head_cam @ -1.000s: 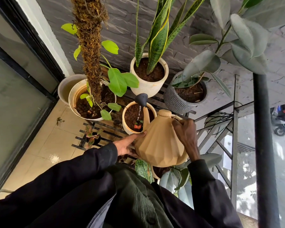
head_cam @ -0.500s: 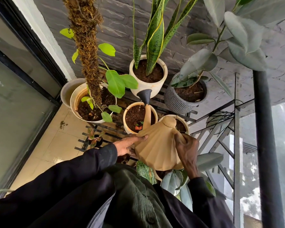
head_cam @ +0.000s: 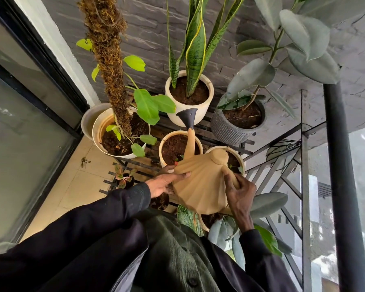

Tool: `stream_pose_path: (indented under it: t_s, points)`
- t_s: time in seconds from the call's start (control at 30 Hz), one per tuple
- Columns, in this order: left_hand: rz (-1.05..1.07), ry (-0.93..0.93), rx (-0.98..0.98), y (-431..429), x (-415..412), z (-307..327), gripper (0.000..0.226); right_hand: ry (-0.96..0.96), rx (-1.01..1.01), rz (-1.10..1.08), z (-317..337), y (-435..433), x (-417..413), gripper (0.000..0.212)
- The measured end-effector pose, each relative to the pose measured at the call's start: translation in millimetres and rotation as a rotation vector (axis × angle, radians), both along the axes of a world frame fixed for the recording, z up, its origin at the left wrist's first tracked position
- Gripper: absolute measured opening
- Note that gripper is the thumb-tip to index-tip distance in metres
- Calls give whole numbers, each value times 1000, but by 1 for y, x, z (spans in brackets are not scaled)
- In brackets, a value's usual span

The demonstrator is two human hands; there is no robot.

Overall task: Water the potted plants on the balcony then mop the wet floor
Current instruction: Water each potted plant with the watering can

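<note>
Grey stone-faced wall (head_cam: 148, 34) at the back. Left: frosted glass door (head_cam: 19, 144) in a black frame, with a white jamb (head_cam: 57, 45) beside it. Right: thick black post (head_cam: 343, 186), upright, with a thinner metal railing (head_cam: 303, 186) just left of it. Black slatted rack (head_cam: 207, 129), stepped, against the wall.

I can read no words, labels, brands or numbers anywhere in front of me. The watering can (head_cam: 200, 192) shows plain ribbed sides with no marking that I can make out.
</note>
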State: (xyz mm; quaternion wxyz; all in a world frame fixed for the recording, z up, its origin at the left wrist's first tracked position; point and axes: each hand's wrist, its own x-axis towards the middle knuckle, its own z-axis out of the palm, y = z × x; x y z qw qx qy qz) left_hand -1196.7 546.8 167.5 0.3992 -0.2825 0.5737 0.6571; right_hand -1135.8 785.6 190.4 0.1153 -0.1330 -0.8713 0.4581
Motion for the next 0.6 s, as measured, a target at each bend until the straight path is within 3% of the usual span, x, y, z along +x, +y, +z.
stream_pose_path:
  t_s: [0.07, 0.2, 0.33, 0.43, 0.6]
  points:
    - [-2, 22, -17, 1, -1, -1, 57, 17, -13, -4, 1, -1, 2, 33]
    - [-8, 44, -25, 0, -1, -2, 81, 52, -23, -8, 2, -2, 3, 16]
    - [18, 65, -26, 0, -2, -1, 62, 58, -1, -16, -4, 0, 2, 38]
    - [21, 63, -26, -2, -2, 0, 67, 71, 0, -31, -8, 1, 1, 47]
    - [22, 69, -33, -6, -2, 0, 83, 81, -24, -16, 2, -7, -1, 16]
